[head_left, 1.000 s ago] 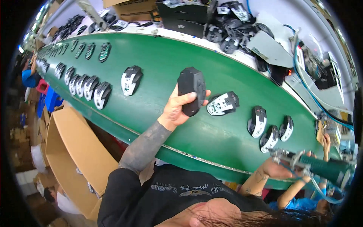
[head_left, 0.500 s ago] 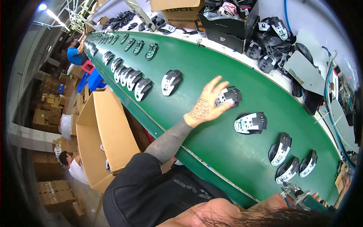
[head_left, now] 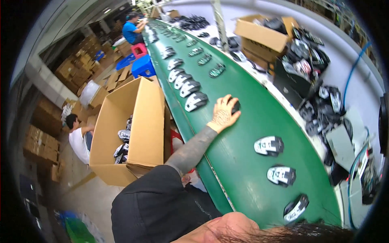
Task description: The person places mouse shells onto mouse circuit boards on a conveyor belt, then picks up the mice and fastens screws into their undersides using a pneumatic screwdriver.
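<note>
My left hand (head_left: pixel 222 115) reaches over the green conveyor belt (head_left: pixel 239 162), its fingers wrapped over a computer mouse (head_left: pixel 236 106). Most of that mouse is hidden under the palm; only a dark end shows. Farther up the belt, beside my hand, lies a part-built black-and-white mouse (head_left: pixel 196 101), first of a slanting row. On the near side, three more mice sit spaced apart: one with a white inner frame (head_left: pixel 268 146), a similar one (head_left: pixel 281 175) and a tilted one (head_left: pixel 296 207). My right hand is out of view.
An open cardboard box (head_left: pixel 148 121) holding mouse parts stands left of the belt. Green circuit-board pieces (head_left: pixel 217 70) line the belt's far side. Cartons and piled black parts (head_left: pixel 320 105) crowd the white ledge. A person in blue (head_left: pixel 131 31) sits at the far end; another person (head_left: pixel 79 139) is at left.
The view has swung, showing more floor at left. My left hand has gone from one mouse to another farther up the belt. My right hand, with a screwdriver-like tool, has left the view.
</note>
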The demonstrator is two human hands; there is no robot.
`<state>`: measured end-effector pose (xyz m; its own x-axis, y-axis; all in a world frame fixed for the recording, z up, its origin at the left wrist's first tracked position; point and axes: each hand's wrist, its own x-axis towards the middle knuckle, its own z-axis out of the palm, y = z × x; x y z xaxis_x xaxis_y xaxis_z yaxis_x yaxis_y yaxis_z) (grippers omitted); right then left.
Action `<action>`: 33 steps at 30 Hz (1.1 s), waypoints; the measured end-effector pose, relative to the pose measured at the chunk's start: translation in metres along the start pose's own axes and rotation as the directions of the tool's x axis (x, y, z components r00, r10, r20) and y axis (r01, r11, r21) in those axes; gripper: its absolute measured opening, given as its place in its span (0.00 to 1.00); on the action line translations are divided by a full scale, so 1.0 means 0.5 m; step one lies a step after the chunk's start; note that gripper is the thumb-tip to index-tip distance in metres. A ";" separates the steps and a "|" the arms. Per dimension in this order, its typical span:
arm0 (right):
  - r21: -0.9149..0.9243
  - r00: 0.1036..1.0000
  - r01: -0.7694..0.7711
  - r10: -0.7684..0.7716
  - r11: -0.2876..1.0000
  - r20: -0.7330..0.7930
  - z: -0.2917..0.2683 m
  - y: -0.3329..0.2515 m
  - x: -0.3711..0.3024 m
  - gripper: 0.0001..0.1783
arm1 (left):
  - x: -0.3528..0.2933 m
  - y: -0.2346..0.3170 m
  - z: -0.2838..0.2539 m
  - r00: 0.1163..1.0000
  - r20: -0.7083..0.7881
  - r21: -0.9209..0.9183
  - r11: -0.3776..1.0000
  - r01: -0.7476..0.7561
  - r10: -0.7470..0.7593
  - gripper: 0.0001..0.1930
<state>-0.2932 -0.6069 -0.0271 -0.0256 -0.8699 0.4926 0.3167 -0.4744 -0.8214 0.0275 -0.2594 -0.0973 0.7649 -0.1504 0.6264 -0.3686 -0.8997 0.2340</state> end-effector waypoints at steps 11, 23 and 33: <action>0.059 0.988 0.098 -0.105 0.993 0.112 0.013 0.010 0.072 0.38 | 0.012 -0.062 -0.037 0.983 0.177 -0.198 0.976 0.085 -0.050 0.34; 0.093 0.891 0.277 -0.292 0.956 0.349 0.095 -0.015 0.189 0.39 | 0.024 -0.116 -0.297 0.869 0.207 -0.532 -0.797 -0.285 -0.449 0.30; 0.015 0.832 0.292 -0.262 0.956 0.489 0.127 0.001 0.136 0.40 | -0.011 -0.273 -0.613 0.212 -0.359 -0.592 0.047 -0.804 -0.909 0.21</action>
<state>-0.2347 -0.6579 0.0242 0.3595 -0.5332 0.7658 0.3100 -0.7058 -0.6370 -0.0883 -0.0101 0.0954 0.3073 0.9330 0.1875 -0.9453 0.3219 -0.0523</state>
